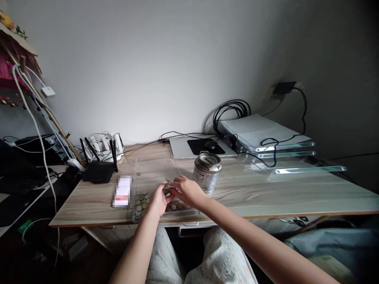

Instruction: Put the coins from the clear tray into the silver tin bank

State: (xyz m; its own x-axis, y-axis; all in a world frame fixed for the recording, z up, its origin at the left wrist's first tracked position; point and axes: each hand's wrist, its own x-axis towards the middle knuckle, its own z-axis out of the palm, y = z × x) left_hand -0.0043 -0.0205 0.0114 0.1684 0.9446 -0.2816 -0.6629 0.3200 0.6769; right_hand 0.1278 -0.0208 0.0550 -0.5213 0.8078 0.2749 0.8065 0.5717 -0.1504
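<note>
Both hands meet over a clear tray [139, 215] at the near desk edge. The left hand [157, 201] is cupped, holding a few coins [166, 191]; the right hand [186, 190] pinches at that same small stack with fingers nearly closed. More loose coins lie scattered in the tray. A slotted tin can [207, 172] stands just right of the hands.

left hand [157, 201] | fingers curled, pinched | right hand [186, 190] | fingertips meeting the left's, forearms extended
</note>
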